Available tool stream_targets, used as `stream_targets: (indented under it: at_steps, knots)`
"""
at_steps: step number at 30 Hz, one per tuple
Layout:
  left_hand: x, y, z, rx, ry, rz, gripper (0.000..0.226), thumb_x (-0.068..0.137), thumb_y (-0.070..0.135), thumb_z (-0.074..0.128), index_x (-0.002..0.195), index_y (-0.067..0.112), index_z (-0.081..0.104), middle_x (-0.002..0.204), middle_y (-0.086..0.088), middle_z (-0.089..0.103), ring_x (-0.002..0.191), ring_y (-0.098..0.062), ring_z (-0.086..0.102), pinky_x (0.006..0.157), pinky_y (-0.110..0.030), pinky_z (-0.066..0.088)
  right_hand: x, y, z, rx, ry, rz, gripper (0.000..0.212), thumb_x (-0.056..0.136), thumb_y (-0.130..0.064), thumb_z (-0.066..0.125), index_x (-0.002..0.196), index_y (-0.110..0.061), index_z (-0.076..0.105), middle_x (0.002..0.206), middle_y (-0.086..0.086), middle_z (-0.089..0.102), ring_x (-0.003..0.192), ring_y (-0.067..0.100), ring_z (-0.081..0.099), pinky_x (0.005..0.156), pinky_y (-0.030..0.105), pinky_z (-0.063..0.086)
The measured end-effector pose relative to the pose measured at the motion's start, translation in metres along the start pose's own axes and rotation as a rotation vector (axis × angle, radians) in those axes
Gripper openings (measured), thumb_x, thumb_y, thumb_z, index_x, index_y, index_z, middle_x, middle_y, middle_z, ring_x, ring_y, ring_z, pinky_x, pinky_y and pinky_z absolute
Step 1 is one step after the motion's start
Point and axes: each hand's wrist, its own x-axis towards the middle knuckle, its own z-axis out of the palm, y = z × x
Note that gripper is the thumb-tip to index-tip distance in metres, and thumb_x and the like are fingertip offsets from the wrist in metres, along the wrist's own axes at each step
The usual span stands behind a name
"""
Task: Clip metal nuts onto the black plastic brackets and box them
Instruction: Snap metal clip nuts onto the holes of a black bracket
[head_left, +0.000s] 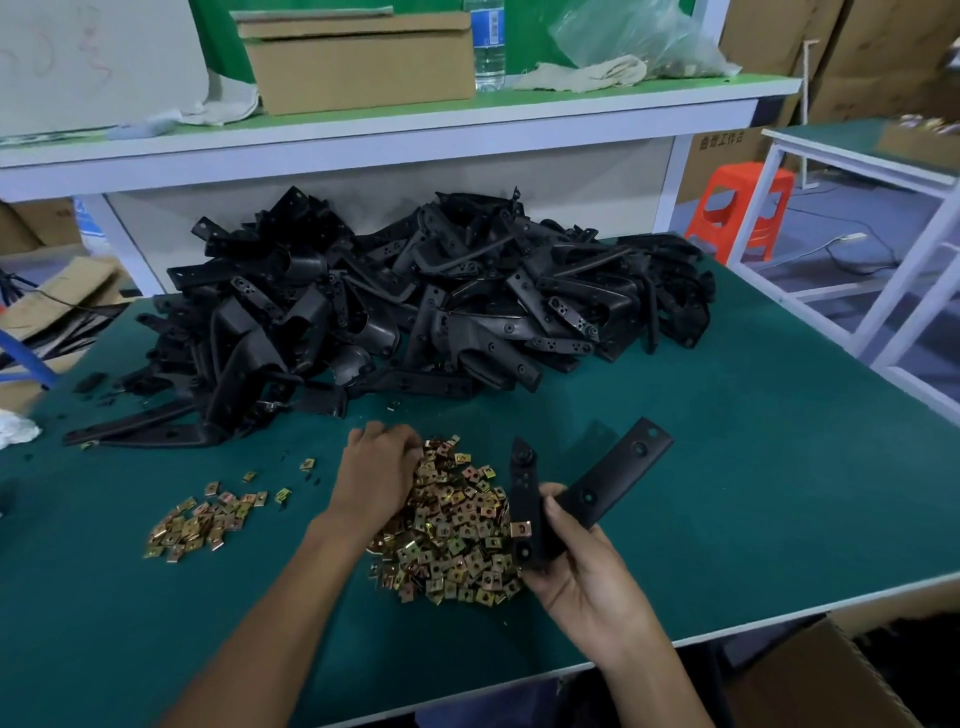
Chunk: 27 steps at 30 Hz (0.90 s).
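At the near edge of the green worktop (779, 467), the right hand (582, 571) holds one black bracket (615, 475). Its grip is closed on the bracket: the thumb lies across the bend and the fingers curl round beneath. The bracket is V-shaped. One arm points to 12 o'clock and the other to 2 o'clock. One brass-coloured clipped nut (521, 529) sits on the edge of the 12 o'clock arm, near the thumb.

The large heap of nuts (452, 540) lies on the worktop at 9 o'clock from the right hand. The left hand (376, 470) rests on the 11 o'clock edge of this heap, knuckles up, fingers curled down into the nuts. The fingertips are hidden, so it cannot be told whether this grip is closed on a nut or only touching the heap.

A small heap of nuts (200, 525) lies at 9 o'clock from the large heap, well apart from it, with a few loose nuts at its 1 o'clock side.

The heap of brackets (415, 312) fills the far part of the worktop at 12 o'clock.

On the shelf (363, 135) above stand a closed cardboard box (358, 67), a water bottle (489, 47), a rag (587, 73) and a plastic bag (634, 36). An orange stool (743, 208) stands on the floor at 2 o'clock. A second cardboard box (831, 675) sits below the worktop edge at 5 o'clock; its contents cannot be made out.
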Motion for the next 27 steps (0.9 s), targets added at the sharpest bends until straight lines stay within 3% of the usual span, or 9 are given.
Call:
stream_targets:
  at_steps: [2,4,5,8,13,16,19,23,27]
  knots:
    - [-0.003,0.005,-0.006,-0.116,0.014,-0.012,0.004,0.096,0.016,0.063,0.094,0.019,0.065,0.086,0.005,0.061,0.089,-0.021,0.062,0.082,-0.029,0.046,-0.001,-0.001,0.001,0.027,-0.011,0.001,0.009,0.086,-0.015,0.064,0.090,-0.019,0.071,0.090,0.010,0.073,0.069,0.019,0.071,0.046,0.029,0.054]
    - [-0.010,0.012,-0.015,-0.274,0.006,-0.102,0.009,0.097,0.018,0.062,0.090,0.023,0.059,0.079,0.006,0.064,0.070,-0.006,0.061,0.060,-0.016,0.042,-0.001,-0.001,0.001,-0.001,-0.018,0.004,0.010,0.084,-0.016,0.066,0.088,-0.022,0.074,0.091,0.008,0.074,0.071,0.018,0.072,0.049,0.029,0.055]
    - [-0.014,0.016,-0.019,-0.372,0.002,-0.144,0.009,0.098,0.021,0.061,0.091,0.026,0.058,0.081,0.006,0.065,0.069,-0.003,0.060,0.057,-0.013,0.040,-0.002,-0.001,0.000,-0.007,-0.024,0.007,0.011,0.084,-0.017,0.067,0.088,-0.023,0.075,0.093,0.008,0.074,0.073,0.018,0.073,0.052,0.030,0.057]
    - [-0.028,0.029,-0.035,-0.697,-0.019,-0.191,0.005,0.098,0.026,0.061,0.098,0.031,0.063,0.096,0.009,0.069,0.089,-0.004,0.064,0.072,-0.018,0.044,-0.001,0.000,-0.004,0.015,-0.039,0.014,0.011,0.087,-0.017,0.066,0.092,-0.022,0.074,0.096,0.009,0.075,0.076,0.019,0.074,0.057,0.032,0.059]
    - [-0.058,0.052,-0.059,-0.993,-0.072,-0.100,0.025,0.101,0.021,0.057,0.105,0.040,0.073,0.078,0.015,0.065,0.072,-0.002,0.059,0.072,-0.017,0.051,0.001,0.003,-0.009,0.042,-0.070,0.026,0.014,0.087,-0.017,0.071,0.100,-0.018,0.067,0.090,0.009,0.074,0.067,0.018,0.072,0.046,0.027,0.054]
    - [-0.069,0.062,-0.067,-1.169,-0.092,-0.128,0.015,0.092,0.028,0.066,0.102,0.031,0.076,0.085,0.010,0.070,0.074,-0.007,0.058,0.073,-0.023,0.052,0.001,0.003,-0.009,0.033,-0.110,0.012,0.045,0.071,-0.021,0.093,0.104,-0.016,0.063,0.087,0.009,0.074,0.063,0.016,0.071,0.045,0.027,0.054]
    - [-0.075,0.066,-0.073,-1.371,-0.143,-0.142,0.026,0.079,0.033,0.070,0.100,0.018,0.074,0.091,-0.002,0.072,0.078,-0.011,0.060,0.075,-0.025,0.052,0.001,0.001,-0.008,0.039,-0.155,0.001,0.056,0.070,-0.021,0.094,0.109,-0.014,0.055,0.082,0.007,0.073,0.060,0.013,0.070,0.046,0.026,0.055]
    - [-0.081,0.070,-0.074,-1.493,-0.175,-0.108,0.020,0.085,0.022,0.065,0.101,0.015,0.075,0.100,-0.013,0.074,0.084,-0.015,0.067,0.075,-0.025,0.056,0.000,0.001,-0.008,0.043,-0.174,-0.004,0.057,0.072,-0.021,0.092,0.111,-0.013,0.052,0.081,0.007,0.073,0.058,0.013,0.070,0.046,0.025,0.055]
    - [-0.083,0.074,-0.071,-1.443,-0.178,-0.101,0.025,0.095,0.016,0.056,0.110,0.021,0.076,0.092,-0.004,0.069,0.081,-0.012,0.061,0.075,-0.025,0.053,0.001,0.002,-0.010,0.042,-0.177,-0.002,0.052,0.076,-0.022,0.090,0.111,-0.013,0.052,0.083,0.007,0.073,0.058,0.013,0.069,0.046,0.025,0.055]
